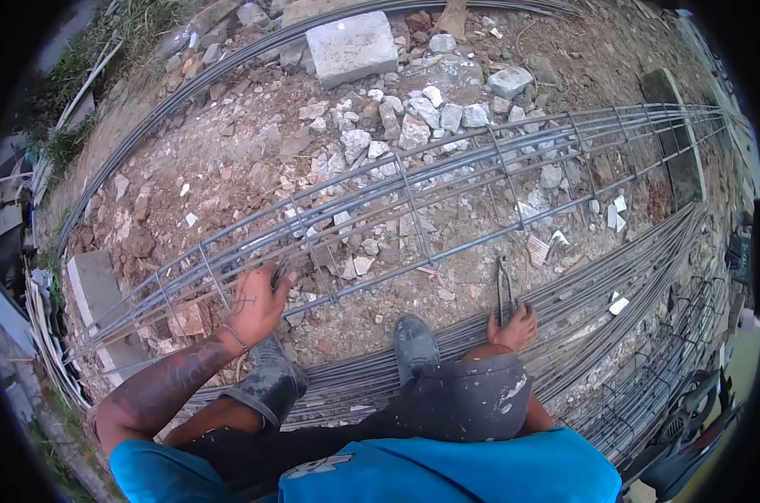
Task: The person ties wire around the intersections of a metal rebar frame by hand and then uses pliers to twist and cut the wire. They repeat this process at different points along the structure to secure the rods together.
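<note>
Long steel bars joined by square stirrups form a rebar cage (405, 197) that lies across the rubble in front of me. My left hand (258, 303) is at the cage's near left part, its fingers curled at the bars; what they grip is hidden. In my right hand (516, 329), beside my right knee, is a dark pincer tool (502, 289), its jaws pointing away from me. The tool is over the ground between the cage and a bundle of loose bars (589, 298). Both boots (415, 339) are near those bars.
Concrete blocks lie under the cage's left end (99, 293) and right end (686, 159). A pale block (351, 49) and broken stones (413, 117) lie beyond it. More bent bars (158, 105) curve along the far left. Other cages (648, 386) are at the right.
</note>
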A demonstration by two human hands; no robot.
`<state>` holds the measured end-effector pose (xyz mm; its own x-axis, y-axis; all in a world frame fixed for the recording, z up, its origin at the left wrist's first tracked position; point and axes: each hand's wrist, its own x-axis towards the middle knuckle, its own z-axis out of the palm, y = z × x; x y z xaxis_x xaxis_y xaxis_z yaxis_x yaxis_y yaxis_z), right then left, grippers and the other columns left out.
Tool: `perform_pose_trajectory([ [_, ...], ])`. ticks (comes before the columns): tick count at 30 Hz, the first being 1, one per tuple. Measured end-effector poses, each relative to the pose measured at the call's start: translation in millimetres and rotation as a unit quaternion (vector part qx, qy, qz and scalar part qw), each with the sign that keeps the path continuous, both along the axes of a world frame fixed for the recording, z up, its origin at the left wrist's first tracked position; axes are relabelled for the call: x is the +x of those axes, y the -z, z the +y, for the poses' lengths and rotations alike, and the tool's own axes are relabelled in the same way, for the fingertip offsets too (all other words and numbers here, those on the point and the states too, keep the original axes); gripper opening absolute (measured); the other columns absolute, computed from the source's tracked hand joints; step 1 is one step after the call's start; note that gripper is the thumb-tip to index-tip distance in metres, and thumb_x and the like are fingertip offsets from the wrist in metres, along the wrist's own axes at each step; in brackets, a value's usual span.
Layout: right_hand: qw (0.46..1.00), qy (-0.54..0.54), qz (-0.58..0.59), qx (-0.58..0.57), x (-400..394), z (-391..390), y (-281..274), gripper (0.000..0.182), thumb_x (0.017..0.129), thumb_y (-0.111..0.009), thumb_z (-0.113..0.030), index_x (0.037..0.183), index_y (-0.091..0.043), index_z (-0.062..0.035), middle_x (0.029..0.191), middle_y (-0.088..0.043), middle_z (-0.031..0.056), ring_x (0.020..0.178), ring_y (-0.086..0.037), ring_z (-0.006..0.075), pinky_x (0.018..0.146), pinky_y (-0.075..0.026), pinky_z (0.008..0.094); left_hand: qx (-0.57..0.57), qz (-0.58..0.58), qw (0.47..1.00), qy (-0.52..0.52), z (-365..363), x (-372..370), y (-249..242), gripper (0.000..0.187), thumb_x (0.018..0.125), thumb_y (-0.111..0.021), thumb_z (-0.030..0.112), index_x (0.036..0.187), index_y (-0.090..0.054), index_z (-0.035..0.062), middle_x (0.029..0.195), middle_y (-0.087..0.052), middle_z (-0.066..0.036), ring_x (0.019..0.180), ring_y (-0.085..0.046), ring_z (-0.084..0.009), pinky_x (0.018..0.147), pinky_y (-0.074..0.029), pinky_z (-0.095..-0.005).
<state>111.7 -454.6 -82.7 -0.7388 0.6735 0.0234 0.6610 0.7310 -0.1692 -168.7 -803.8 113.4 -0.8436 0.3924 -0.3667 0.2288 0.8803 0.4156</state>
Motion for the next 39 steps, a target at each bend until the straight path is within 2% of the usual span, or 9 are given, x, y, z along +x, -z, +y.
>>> perform_pose_trajectory([
  [4,0.894,-0.145,0.146,-0.397,-79.9,-47.4,-49.9,0.054,0.073,-0.076,-0.018,0.117,-0.050,0.0007,0.114,-0.050,0.0186,0.088,-0.056,0.0295,0.077,-0.046,0.0383,-0.043,-0.060,0.994,-0.082,8.7,29.4,38.5,0.035,0.087,-0.062,0.029,0.082,-0.059,-0.0052,0.064,-0.054,-0.025,0.064,-0.056,-0.0431,0.061,-0.042,-0.0469],
  [10,0.882,-0.208,0.279,-0.317,-134.9,-82.8,-28.5,0.027,0.078,-0.071,-0.009,0.100,-0.057,-0.0010,0.091,-0.060,0.0160,0.066,-0.058,0.0303,0.060,-0.048,0.0398,0.069,-0.031,0.981,-0.181,24.2,45.9,67.2,0.026,0.084,-0.066,0.022,0.082,-0.062,-0.0043,0.065,-0.063,-0.015,0.057,-0.061,-0.0213,0.057,-0.047,-0.0367],
  [17,0.881,-0.232,0.300,-0.284,-132.3,-57.6,-3.7,0.017,0.079,-0.066,-0.002,0.094,-0.058,-0.0017,0.086,-0.062,0.0165,0.073,-0.061,0.0349,0.063,-0.049,0.0414,0.036,0.058,0.975,-0.211,47.2,44.3,51.0,0.029,0.085,-0.065,0.026,0.077,-0.058,-0.0003,0.058,-0.055,-0.014,0.054,-0.055,-0.0305,0.057,-0.042,-0.0420],
  [20,0.889,-0.222,0.287,-0.281,-130.9,-51.7,-1.2,0.017,0.078,-0.066,-0.001,0.094,-0.058,-0.0016,0.087,-0.062,0.0165,0.076,-0.061,0.0343,0.064,-0.049,0.0409,0.167,0.066,0.970,-0.165,70.9,38.3,43.3,0.029,0.087,-0.063,0.024,0.076,-0.053,-0.0016,0.056,-0.049,-0.013,0.050,-0.045,-0.0275,0.053,-0.038,-0.0401],
  [25,0.906,-0.215,0.314,-0.182,-127.9,-46.7,-41.9,0.035,0.075,-0.074,-0.012,0.104,-0.058,-0.0013,0.095,-0.062,0.0179,0.086,-0.061,0.0351,0.073,-0.050,0.0405,0.302,-0.068,0.950,-0.032,132.1,51.8,36.8,0.023,0.088,-0.061,0.019,0.082,-0.055,-0.0021,0.058,-0.049,-0.013,0.053,-0.049,-0.0250,0.055,-0.040,-0.0366],
  [26,0.917,-0.176,0.281,-0.223,-115.2,-41.2,-33.1,0.057,0.072,-0.078,-0.028,0.116,-0.053,-0.0007,0.113,-0.056,0.0217,0.103,-0.056,0.0393,0.087,-0.045,0.0461,0.309,-0.075,0.948,-0.021,143.2,53.5,42.3,0.023,0.088,-0.061,0.019,0.082,-0.055,-0.0021,0.058,-0.049,-0.013,0.053,-0.049,-0.0250,0.055,-0.040,-0.0366],
  [28,0.925,-0.185,0.281,-0.179,-120.0,-26.2,-65.4,0.069,0.070,-0.078,-0.035,0.123,-0.048,-0.0021,0.122,-0.049,0.0235,0.111,-0.050,0.0412,0.093,-0.041,0.0490,0.335,0.082,0.939,0.014,161.4,53.9,58.7,0.024,0.088,-0.063,0.021,0.084,-0.057,-0.0027,0.064,-0.056,-0.011,0.053,-0.052,-0.0232,0.054,-0.041,-0.0369],
  [34,0.945,-0.266,0.089,-0.167,-162.2,-4.1,-111.7,0.105,0.062,-0.074,-0.063,0.142,-0.030,-0.0117,0.146,-0.022,0.0261,0.134,-0.023,0.0460,0.108,-0.021,0.0580,0.275,-0.008,0.956,-0.105,199.2,19.5,100.6,0.029,0.086,-0.062,0.022,0.076,-0.058,-0.0045,0.070,-0.062,-0.023,0.070,-0.061,-0.0403,0.066,-0.045,-0.0453],
  [39,0.956,-0.248,-0.029,-0.154,-170.2,-1.6,-113.4,0.115,0.059,-0.068,-0.074,0.147,-0.022,-0.0164,0.151,-0.011,0.0259,0.140,-0.009,0.0470,0.108,-0.010,0.0654,0.322,-0.135,0.927,-0.137,193.9,20.6,124.5,0.028,0.085,-0.063,0.021,0.075,-0.059,-0.0049,0.062,-0.063,-0.018,0.057,-0.065,-0.0307,0.058,-0.049,-0.0394],
])
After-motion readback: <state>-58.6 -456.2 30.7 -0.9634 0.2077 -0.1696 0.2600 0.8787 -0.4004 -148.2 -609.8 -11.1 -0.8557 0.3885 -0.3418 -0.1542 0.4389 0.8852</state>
